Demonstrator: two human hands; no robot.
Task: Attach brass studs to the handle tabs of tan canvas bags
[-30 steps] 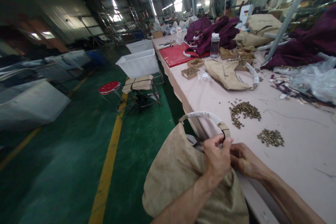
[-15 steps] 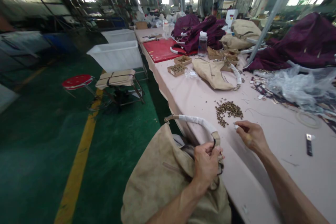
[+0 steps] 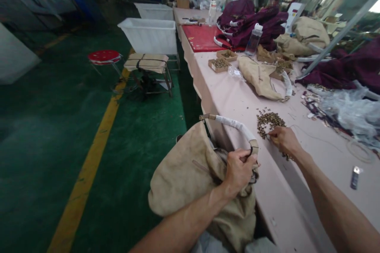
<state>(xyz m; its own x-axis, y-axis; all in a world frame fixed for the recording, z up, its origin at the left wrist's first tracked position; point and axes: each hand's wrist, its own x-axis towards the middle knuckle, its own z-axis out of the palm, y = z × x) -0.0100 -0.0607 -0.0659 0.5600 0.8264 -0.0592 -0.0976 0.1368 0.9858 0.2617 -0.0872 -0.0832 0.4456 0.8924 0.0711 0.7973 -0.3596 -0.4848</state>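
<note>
My left hand (image 3: 241,170) is closed on a beige bag (image 3: 184,174), gripping it at the base of its handle. The bag hangs beside the table's edge, and white wrapping (image 3: 234,123) covers most of the curved handle. My right hand (image 3: 284,140) is over the table with thumb and fingers pinched together. Its fingertips touch the near side of a pile of small brass-coloured metal studs (image 3: 270,120). What sits between those fingertips is too small to make out. A few more studs show under the right wrist.
Small boxes of metal parts (image 3: 219,65) stand farther up the table, near another beige bag (image 3: 261,79) and a clear bottle (image 3: 254,40). Purple bags (image 3: 255,23) are heaped behind. At right lie plastic film (image 3: 350,106) and a small dark tool (image 3: 354,178). A red stool (image 3: 105,57) stands left.
My right hand has reached in to the pile's near edge, with its fingers lower at the studs. My left hand keeps its hold on the bag. The camera view has tilted down and turned left.
</note>
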